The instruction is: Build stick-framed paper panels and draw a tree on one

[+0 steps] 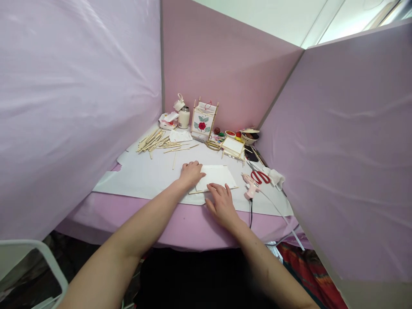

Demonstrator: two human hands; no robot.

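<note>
A white sheet (219, 176) lies flat on the table before me, with a thin wooden stick (197, 192) along its near edge. My left hand (191, 174) rests on the sheet's left side, its thumb stretched over the surface and its other fingers slightly bent. At the near edge, the fingertips of my right hand (222, 205) touch the sheet by the stick, with the thumb held apart from the fingers. To the right lie a pink glue gun (250, 186) and red-handled scissors (260, 177).
Loose sticks (152, 141) are piled at back left. A lantern-like stick frame with a rose panel (202, 122) stands beside a cream jar (183, 118). Further right are a smaller white-panelled stick frame (233, 146), gold-handled scissors (213, 146) and a bowl (249, 138). Lilac walls enclose the table.
</note>
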